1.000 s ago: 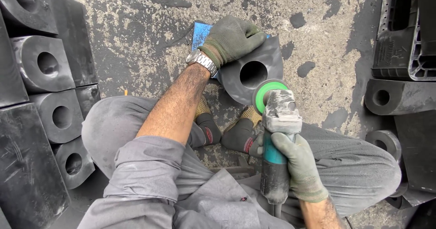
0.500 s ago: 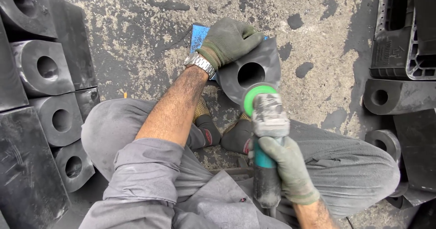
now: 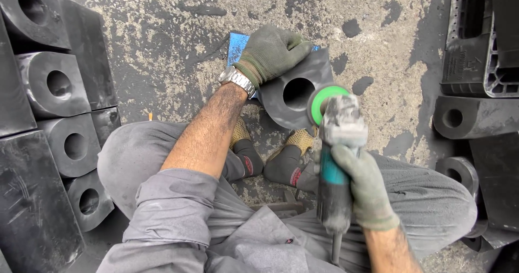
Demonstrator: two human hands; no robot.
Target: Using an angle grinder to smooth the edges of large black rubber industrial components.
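A rough concrete floor (image 3: 178, 45), pale grey and blotched with dark stains, fills the head view; black rubber blocks (image 3: 54, 83), each bored with a round hole, are stacked along the left edge, and more black moulded parts (image 3: 470, 116) crowd the right; a person in grey work clothes sits on the floor, knees spread, feet in dark socks with tan toes. Between the feet stands a black block with a round hole (image 3: 294, 97), resting partly on a blue pad (image 3: 237, 43); the gloved left hand (image 3: 270, 51), a steel watch (image 3: 237, 81) at its wrist, lies pressed over the block's upper left corner, fingers curled down onto it. The gloved right hand (image 3: 365, 189) is wrapped tight around the teal body of an angle grinder (image 3: 338, 159); its green disc (image 3: 323, 104) sits at the block's right edge, just beside the hole; whether disc and rubber actually touch cannot be told.
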